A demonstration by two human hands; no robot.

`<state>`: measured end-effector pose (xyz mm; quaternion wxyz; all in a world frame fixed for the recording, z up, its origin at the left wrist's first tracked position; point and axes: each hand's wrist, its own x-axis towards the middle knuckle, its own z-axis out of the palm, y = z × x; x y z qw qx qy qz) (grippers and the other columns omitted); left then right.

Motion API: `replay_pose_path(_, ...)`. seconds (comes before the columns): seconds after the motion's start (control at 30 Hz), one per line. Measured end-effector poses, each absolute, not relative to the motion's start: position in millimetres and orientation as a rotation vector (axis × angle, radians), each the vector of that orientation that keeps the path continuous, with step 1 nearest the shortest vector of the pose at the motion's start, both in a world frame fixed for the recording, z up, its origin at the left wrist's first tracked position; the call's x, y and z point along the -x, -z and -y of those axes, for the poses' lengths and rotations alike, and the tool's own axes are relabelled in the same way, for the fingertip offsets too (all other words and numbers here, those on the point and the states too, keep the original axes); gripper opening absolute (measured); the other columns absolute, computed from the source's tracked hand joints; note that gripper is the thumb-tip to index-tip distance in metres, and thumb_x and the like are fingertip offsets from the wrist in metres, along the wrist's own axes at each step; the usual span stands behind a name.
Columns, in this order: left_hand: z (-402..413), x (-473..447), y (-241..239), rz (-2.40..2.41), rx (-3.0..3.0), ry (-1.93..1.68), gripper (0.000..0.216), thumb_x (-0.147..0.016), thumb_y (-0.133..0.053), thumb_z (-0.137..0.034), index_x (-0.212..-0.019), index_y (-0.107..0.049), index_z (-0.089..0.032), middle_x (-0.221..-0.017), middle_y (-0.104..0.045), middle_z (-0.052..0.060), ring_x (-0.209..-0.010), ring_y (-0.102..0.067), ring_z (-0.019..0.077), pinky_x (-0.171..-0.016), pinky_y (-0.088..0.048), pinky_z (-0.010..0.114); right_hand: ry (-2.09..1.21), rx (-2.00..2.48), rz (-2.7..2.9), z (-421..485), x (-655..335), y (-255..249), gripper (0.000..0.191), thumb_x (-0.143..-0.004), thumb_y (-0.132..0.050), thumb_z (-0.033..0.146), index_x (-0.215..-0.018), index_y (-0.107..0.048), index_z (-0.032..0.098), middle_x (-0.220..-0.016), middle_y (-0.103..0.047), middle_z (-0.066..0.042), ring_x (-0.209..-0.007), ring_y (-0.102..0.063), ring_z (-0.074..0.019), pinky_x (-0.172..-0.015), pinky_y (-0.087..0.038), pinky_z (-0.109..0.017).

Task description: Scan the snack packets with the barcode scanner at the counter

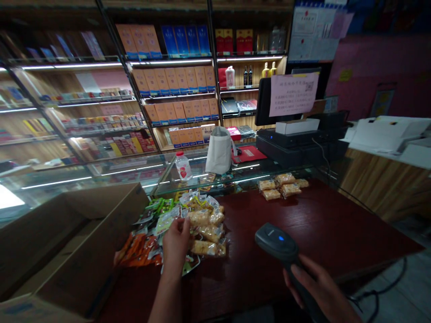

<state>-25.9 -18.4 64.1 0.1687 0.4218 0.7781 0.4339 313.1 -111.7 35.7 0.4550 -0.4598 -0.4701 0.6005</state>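
Observation:
My right hand point(318, 280) is wrapped round the handle of a dark barcode scanner point(276, 240), which has a small blue light on top and points left over the brown counter. At the pile of packaged snacks, my left hand point(175, 242) has its fingers pinched together on the edge of a snack packet point(167, 220), partly hidden by the fingers. Right of that hand lie several clear-wrapped golden snack bars point(208, 233). To its left are orange packets point(141, 251) and green packets point(164, 205). Another group of wrapped snack bars point(284, 186) lies at the counter's back.
An open cardboard box point(77, 251) stands at the left. Behind the brown counter point(249, 278), a glass case point(242, 172) bears a red-capped bottle point(183, 167), a white bag point(218, 152) and a red folder point(251, 154). A monitor point(264, 103) stands at the back right. Cables hang at the right.

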Motion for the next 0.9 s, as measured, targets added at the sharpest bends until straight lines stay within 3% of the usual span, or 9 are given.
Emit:
replay_pose_path(0.13, 21, 30, -67, -2.459, -1.497, -1.076, 0.037, -0.086, -0.047, -0.050, -0.087, -0.069, -0.019, -0.091, -0.073, 0.011, -0.088, -0.069, 0.0278, -0.078, -0.050, 0.036, -1.466, 1.183, 1.043, 109, -320, -31, 0.051, -0.073, -0.069, 0.069, -0.077, -0.067, 0.018, -0.061, -0.062, 0.001, -0.045, -0.051, -0.0102, -0.042, -0.040, -0.022)
replay_pose_path(0.23, 23, 33, -69, -2.571, -1.570, -0.975, 0.039, -0.087, -0.046, -0.049, -0.089, -0.070, -0.019, -0.100, -0.071, 0.013, -0.095, -0.066, 0.0292, -0.081, -0.048, 0.037, -1.462, 1.213, 0.969, 106, -327, -31, 0.053, -0.068, -0.072, 0.070, -0.076, -0.067, 0.018, -0.062, -0.064, 0.001, -0.046, -0.053, -0.0108, -0.043, -0.042, -0.022)
replay_pose_path(0.37, 28, 35, -75, -2.608, -1.604, -0.978, 0.038, -0.088, -0.048, -0.049, -0.093, -0.071, -0.019, -0.102, -0.069, 0.012, -0.091, -0.065, 0.0276, -0.078, -0.048, 0.035, -1.405, 1.234, 0.926, 98, -343, -25, 0.051, -0.071, -0.071, 0.068, -0.074, -0.067, 0.018, -0.059, -0.063, 0.001, -0.046, -0.052, -0.0111, -0.043, -0.041, -0.022)
replay_pose_path(0.47, 33, 23, -85, -2.604, -1.669, -1.204, 0.036, -0.090, -0.049, -0.049, -0.097, -0.069, -0.020, -0.105, -0.066, 0.010, -0.075, -0.064, 0.0208, -0.071, -0.047, 0.032, -1.330, 1.232, 0.913, 87, -358, -13, 0.045, -0.079, -0.067, 0.063, -0.077, -0.068, 0.018, -0.062, -0.066, -0.001, -0.048, -0.053, -0.0123, -0.044, -0.042, -0.024)
replay_pose_path(0.63, 18, -31, -96, -2.043, -2.032, -1.577, 0.024, -0.090, -0.054, -0.040, -0.098, -0.068, -0.022, -0.101, -0.065, 0.005, -0.068, -0.061, 0.0154, -0.071, -0.049, 0.029, -1.261, 1.196, 0.808, 66, -380, 2, 0.043, -0.081, -0.067, 0.061, -0.082, -0.070, 0.018, -0.061, -0.066, -0.001, -0.049, -0.054, -0.0133, -0.045, -0.043, -0.024)
replay_pose_path(0.77, -30, -85, -82, -1.594, -2.183, -1.293, 0.021, -0.090, -0.054, -0.034, -0.095, -0.070, -0.022, -0.097, -0.068, 0.006, -0.084, -0.065, 0.0192, -0.077, -0.050, 0.030, -1.204, 1.191, 0.757, 53, -387, 11, 0.046, -0.080, -0.067, 0.062, -0.072, -0.069, 0.017, -0.052, -0.061, 0.001, -0.046, -0.052, -0.0125, -0.044, -0.042, -0.022)
replay_pose_path(0.9, -94, -140, -48, -1.537, -2.088, -0.970, 0.016, -0.086, -0.059, -0.026, -0.093, -0.072, -0.019, -0.096, -0.072, 0.008, -0.093, -0.066, 0.0204, -0.086, -0.049, 0.031, -1.149, 1.182, 0.681, 47, -389, 23, 0.050, -0.079, -0.065, 0.067, -0.075, -0.070, 0.017, -0.056, -0.065, 0.000, -0.047, -0.055, -0.0134, -0.043, -0.044, -0.023)
